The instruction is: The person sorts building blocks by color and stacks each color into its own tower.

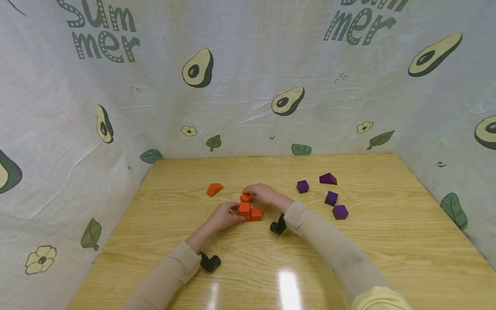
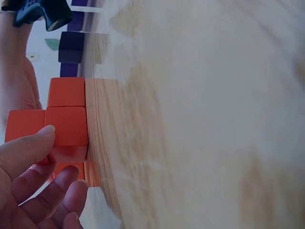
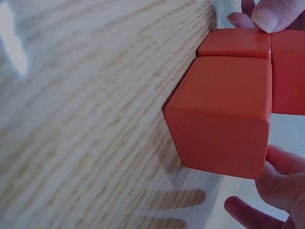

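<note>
Pale-yellow cloth (image 1: 381, 299) bunches closest to us, and from it a beige fabric sleeve (image 1: 341, 254) leads out to the right hand (image 1: 265, 194)! Its fingers bend round a small orange block (image 1: 246, 198), though how firm that hold is I cannot tell. Just nearer, the left hand (image 1: 224, 216) has thumb and fingers clamped on a stack of two smooth red-orange cubes (image 1: 245, 211), thumb tip right by the seam, the spare fingertips curled and apart in the air. A third smooth red-orange cube (image 1: 256, 214) sits against the lower one, on the side away from those left fingers. Beyond the left fingertips, an orange angled block (image 1: 214, 189) lies by itself. And look to the right of the right fingers, well apart: three purple cubes (image 1: 331, 198) and a purple wedge (image 1: 328, 179), all resting on the light wood-grain tabletop (image 1: 248, 267)!
</note>
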Demonstrator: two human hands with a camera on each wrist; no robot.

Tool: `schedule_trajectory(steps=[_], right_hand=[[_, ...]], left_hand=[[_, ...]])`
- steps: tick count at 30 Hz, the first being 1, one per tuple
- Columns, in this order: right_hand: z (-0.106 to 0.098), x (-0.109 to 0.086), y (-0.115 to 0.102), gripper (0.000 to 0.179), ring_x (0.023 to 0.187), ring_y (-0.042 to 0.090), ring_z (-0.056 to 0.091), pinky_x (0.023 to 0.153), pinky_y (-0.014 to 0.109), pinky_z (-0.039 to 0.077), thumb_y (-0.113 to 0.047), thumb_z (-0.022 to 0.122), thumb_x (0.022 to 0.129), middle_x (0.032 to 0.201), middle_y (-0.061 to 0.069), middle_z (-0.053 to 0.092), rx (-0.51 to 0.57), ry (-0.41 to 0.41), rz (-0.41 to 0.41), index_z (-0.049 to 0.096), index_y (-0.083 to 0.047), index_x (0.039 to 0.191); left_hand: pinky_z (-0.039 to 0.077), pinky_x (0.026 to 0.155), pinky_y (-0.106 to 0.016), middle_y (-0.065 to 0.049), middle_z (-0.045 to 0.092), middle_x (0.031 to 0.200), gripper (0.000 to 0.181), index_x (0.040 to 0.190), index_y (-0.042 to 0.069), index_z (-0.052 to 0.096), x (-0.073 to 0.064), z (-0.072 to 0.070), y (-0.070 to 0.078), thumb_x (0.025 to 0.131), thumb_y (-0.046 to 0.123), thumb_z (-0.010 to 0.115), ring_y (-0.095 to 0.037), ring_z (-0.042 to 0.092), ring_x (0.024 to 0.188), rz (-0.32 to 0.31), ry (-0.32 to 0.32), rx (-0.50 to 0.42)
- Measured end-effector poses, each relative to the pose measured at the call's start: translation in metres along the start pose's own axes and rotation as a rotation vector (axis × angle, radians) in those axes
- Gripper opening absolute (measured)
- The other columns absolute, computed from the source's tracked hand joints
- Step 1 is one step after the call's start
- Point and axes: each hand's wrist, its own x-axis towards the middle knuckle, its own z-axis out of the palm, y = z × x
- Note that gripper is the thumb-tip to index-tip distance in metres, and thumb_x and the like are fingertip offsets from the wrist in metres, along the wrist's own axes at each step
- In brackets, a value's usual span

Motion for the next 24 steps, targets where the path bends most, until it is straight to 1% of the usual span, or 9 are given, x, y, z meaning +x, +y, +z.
schedule_trajectory(steps=[6,12,14,18,20,24], right_hand=[[-0.0004,-0.0001,-0.0022,0.030,0.112,0.026,0.055,0.096,0.038,0.040,0.002,0.054,0.089,0.120,0.010,0.060,-0.013,0.014,0.073,0.061,-0.003,0.117],[0.0001,0.0027,-0.0050,0.032,0.111,0.024,0.055,0.095,0.035,0.042,-0.004,0.056,0.089,0.122,0.011,0.058,-0.091,-0.018,0.123,0.058,-0.002,0.121],[-0.0001,0.0039,-0.0049,0.032,0.110,0.023,0.055,0.094,0.035,0.042,-0.006,0.056,0.090,0.121,0.011,0.057,-0.108,-0.033,0.130,0.057,-0.001,0.122],[-0.0002,0.0054,-0.0022,0.032,0.107,0.023,0.056,0.093,0.035,0.043,-0.006,0.055,0.091,0.120,0.012,0.057,-0.103,-0.051,0.126,0.056,0.000,0.122],[-0.0004,0.0056,-0.0001,0.032,0.107,0.024,0.056,0.093,0.036,0.043,-0.006,0.054,0.091,0.121,0.013,0.057,-0.090,-0.054,0.119,0.056,0.001,0.122],[-0.0013,0.0035,0.0041,0.032,0.105,0.024,0.057,0.092,0.036,0.043,-0.008,0.053,0.092,0.119,0.014,0.057,-0.101,-0.049,0.109,0.055,0.002,0.122]], left_hand=[[0.045,0.067,-0.026,-0.004,0.064,0.092,0.036,0.111,0.003,0.063,0.0002,0.0003,0.0001,0.079,0.018,0.072,-0.012,0.053,0.076,-0.022,0.008,0.001],[0.045,0.067,-0.026,-0.004,0.064,0.093,0.037,0.112,0.003,0.062,-0.0005,0.0000,0.0010,0.080,0.018,0.071,-0.012,0.053,0.076,-0.030,0.003,0.002],[0.045,0.068,-0.027,-0.004,0.064,0.094,0.036,0.112,0.004,0.062,-0.0006,-0.0005,0.0015,0.080,0.018,0.071,-0.013,0.053,0.077,-0.031,0.001,0.008],[0.045,0.068,-0.027,-0.004,0.063,0.094,0.035,0.112,0.005,0.062,-0.0005,-0.0009,0.0022,0.080,0.018,0.071,-0.013,0.053,0.078,-0.038,-0.002,0.015],[0.045,0.068,-0.027,-0.003,0.063,0.094,0.036,0.113,0.006,0.062,-0.0005,-0.0008,0.0024,0.080,0.019,0.071,-0.013,0.053,0.078,-0.044,-0.003,0.015],[0.044,0.066,-0.025,-0.003,0.063,0.093,0.036,0.112,0.005,0.062,-0.0009,-0.0011,0.0024,0.081,0.019,0.071,-0.012,0.053,0.074,-0.043,-0.007,0.013]])
